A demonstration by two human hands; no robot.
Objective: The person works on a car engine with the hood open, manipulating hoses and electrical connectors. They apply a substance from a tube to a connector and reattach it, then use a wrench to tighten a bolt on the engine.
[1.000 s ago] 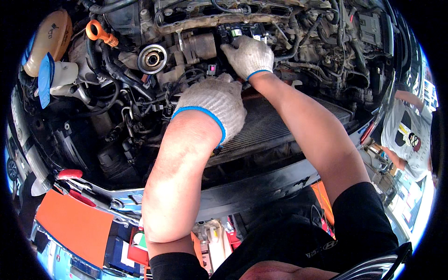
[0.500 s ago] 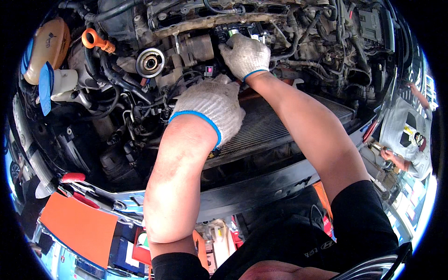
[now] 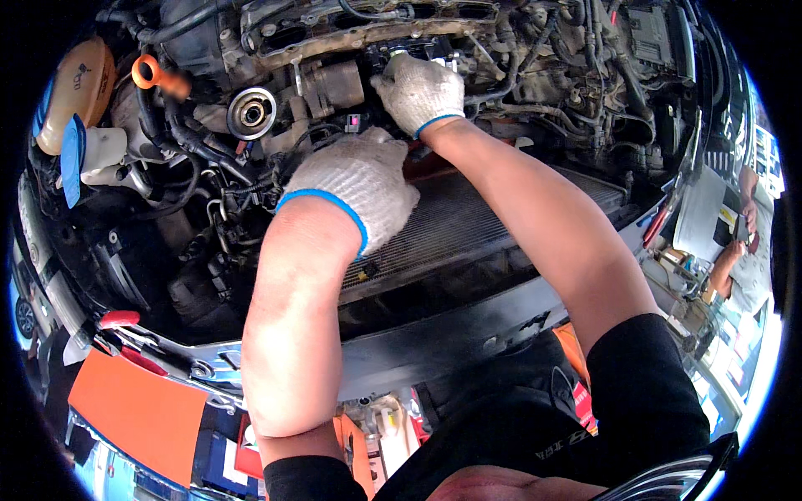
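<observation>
My right hand (image 3: 422, 93), in a dingy white knit glove with a blue cuff, reaches into the engine bay, fingers bent onto a black component (image 3: 418, 50) with silvery parts below a metal flange (image 3: 368, 37). My left hand (image 3: 351, 179), gloved alike, lies lower and nearer, curled over parts above the radiator (image 3: 443, 238); what its fingertips hold is hidden beneath it. A small connector with a pink tab (image 3: 352, 123) sits just beyond my left hand. A round metal housing (image 3: 251, 113) is to the left, beside a cylindrical metal part (image 3: 332, 88).
An orange ring handle (image 3: 146, 72), a tan reservoir (image 3: 75, 79) and a blue cap (image 3: 72, 159) fill the left side. The car's front edge (image 3: 426, 342) runs below my forearms. An orange board (image 3: 134, 409) is lower left. A co-worker (image 3: 723, 242) in grey stands at far right.
The engine bay and both my hands appear slightly farther left in the picture, with little change between hands and parts. The co-worker at right has changed posture, both hands now raised together.
</observation>
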